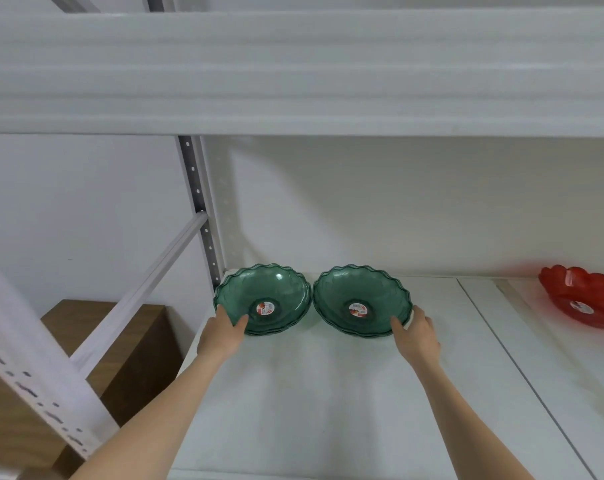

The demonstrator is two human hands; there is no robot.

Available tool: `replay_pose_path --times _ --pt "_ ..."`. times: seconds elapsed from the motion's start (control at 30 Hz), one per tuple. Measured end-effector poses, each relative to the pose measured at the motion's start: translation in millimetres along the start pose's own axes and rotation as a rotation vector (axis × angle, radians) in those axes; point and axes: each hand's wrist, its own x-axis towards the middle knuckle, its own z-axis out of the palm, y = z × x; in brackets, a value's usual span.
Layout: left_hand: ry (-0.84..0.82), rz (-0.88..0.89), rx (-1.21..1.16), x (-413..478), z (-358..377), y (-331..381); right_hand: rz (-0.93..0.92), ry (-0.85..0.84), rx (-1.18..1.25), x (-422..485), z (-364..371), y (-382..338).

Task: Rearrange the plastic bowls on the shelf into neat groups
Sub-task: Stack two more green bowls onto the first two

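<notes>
Green bowls (262, 299) in both hands (222, 336)

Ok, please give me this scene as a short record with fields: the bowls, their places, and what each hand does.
green bowls: two stacks, left stack and right stack, side by side at the back of the shelf
red bowl: far right, apart from the green ones
left hand: grip on the near rim of the left stack
right hand: grip on the near right rim of the right stack
</notes>
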Motion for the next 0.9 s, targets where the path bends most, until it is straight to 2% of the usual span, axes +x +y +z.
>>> replay_pose_path --times 0.1,0.23,0.43,0.6,0.9 --pt "0.025 0.025 0.163 -24 -10 13 -0.083 0.005 -0.139 -17 -18 2" --pt "0.102 0.167 0.403 -64 -21 32 -0.188 0.034 -0.293 -44 -51 9" --pt "0.156 0.328 0.583 -126 -23 63 -0.262 0.078 -0.460 -87 -113 27" --pt "0.176 0.423 0.627 -171 -15 92 -0.276 0.109 -0.518 -110 -164 50" --pt "0.144 0.448 0.573 -255 47 160 -0.253 0.109 -0.518 -122 -244 121"
